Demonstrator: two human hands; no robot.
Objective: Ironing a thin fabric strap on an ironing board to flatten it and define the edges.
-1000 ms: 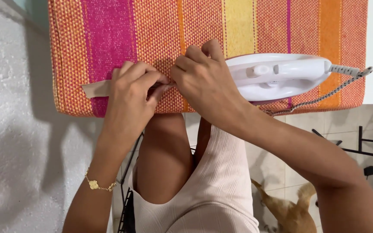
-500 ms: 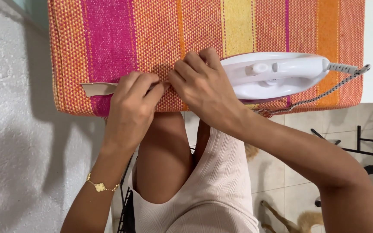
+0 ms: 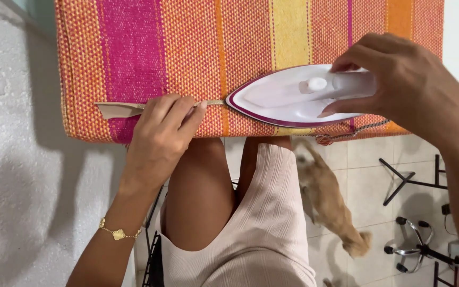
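Observation:
A board covered in striped orange, pink and yellow woven cloth (image 3: 197, 48) fills the top of the view. A narrow beige fabric strip (image 3: 118, 109) lies along its near edge. My left hand (image 3: 160, 133) presses fingertips down on that strip, with a gold bracelet on the wrist. My right hand (image 3: 399, 79) grips the handle of a white iron with a maroon rim (image 3: 288, 98). The iron lies flat on the cloth, its tip pointing left at the end of the strip, close to my left fingertips.
A white textured wall (image 3: 11, 175) runs down the left. Below the board are my legs and a pale ribbed garment (image 3: 251, 234). A tan dog (image 3: 328, 199) stands on the tiled floor, and black chair bases (image 3: 418, 242) sit at the lower right.
My right hand left the strip and took the iron's handle, sliding the iron left toward the strip. My left hand stayed pressing on it. The dog moved nearer under the board.

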